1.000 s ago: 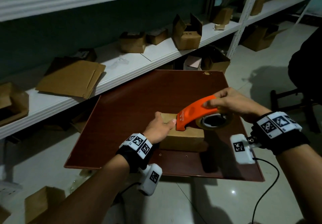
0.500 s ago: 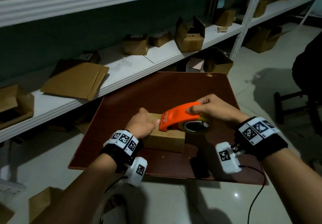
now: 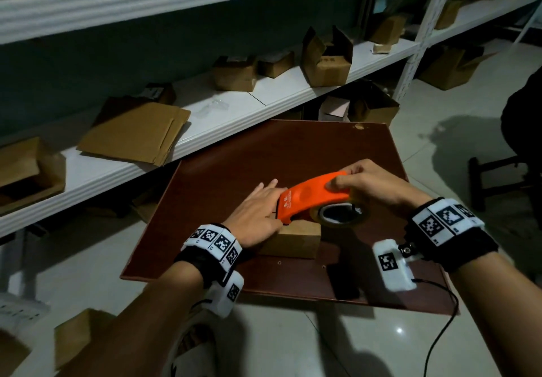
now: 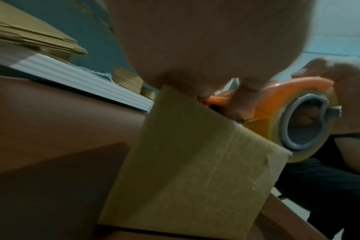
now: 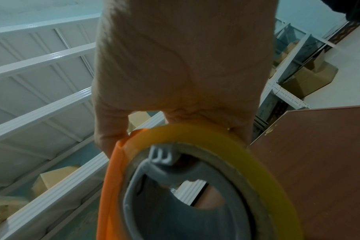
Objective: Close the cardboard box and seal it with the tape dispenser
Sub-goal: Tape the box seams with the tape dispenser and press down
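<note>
A small closed cardboard box (image 3: 296, 240) (image 4: 195, 170) stands on a dark red board (image 3: 234, 177). My left hand (image 3: 258, 215) lies flat on the box top, fingers straight, pressing it down. My right hand (image 3: 372, 183) grips the orange tape dispenser (image 3: 313, 197) (image 4: 294, 91) from above. The dispenser's front end rests on the box top beside my left fingers. Its yellowish tape roll (image 3: 340, 215) (image 5: 206, 170) hangs past the box's right edge. Most of the box top is hidden by hand and dispenser.
White shelving (image 3: 264, 92) runs behind the board, carrying flattened cardboard (image 3: 135, 133) and several small boxes (image 3: 325, 59). More boxes sit on the tiled floor (image 3: 293, 347). A dark stool (image 3: 498, 177) and a seated person are at the right. A cable trails from my right wrist.
My left hand has gone from a curled hold at the box's left side to lying flat on top. The dispenser has slid left along the box top with my right hand.
</note>
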Demonstrator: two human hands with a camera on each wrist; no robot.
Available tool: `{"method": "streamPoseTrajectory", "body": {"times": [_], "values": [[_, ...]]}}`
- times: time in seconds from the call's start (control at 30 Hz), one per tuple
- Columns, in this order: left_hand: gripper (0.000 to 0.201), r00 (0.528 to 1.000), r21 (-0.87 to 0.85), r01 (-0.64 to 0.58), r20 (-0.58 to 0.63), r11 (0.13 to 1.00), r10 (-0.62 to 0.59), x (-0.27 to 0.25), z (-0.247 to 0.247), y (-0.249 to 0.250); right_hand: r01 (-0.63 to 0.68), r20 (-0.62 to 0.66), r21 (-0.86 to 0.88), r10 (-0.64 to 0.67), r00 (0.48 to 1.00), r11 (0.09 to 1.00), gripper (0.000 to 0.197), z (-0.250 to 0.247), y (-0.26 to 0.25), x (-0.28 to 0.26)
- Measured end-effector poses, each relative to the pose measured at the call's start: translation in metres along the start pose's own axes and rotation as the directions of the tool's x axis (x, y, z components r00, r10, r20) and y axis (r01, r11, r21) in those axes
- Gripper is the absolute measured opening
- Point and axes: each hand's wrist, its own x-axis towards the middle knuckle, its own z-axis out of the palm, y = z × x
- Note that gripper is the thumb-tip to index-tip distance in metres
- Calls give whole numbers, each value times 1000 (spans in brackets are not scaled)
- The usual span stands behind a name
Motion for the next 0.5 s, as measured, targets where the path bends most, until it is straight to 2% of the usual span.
{"method": "streamPoseTrajectory", "body": {"times": [0.1,0.2,0.33,0.43,0.5], "values": [[110,999,44,-51,-7,998,51,-3,1,5,4,4,-23,-4,1000,1000,24,1,-1,-1],[112,994,134,-53,-90,990,65,-5,5,13,9,-16,-33,-10,1000,999,26,3,-3,-1],[112,994,147,-39,-94,988,53,-4,7,12,-1,-20,-28,0,1000,1000,39,5,-4,0],[115,998,132,6,-60,991,2,-2,5,13,-12,-28,-48,11,1000,999,51,6,-3,1],[118,996,92,83,-28,992,-81,-3,3,19,-21,-23,-47,20,1000,999,49,8,-5,0]]}}
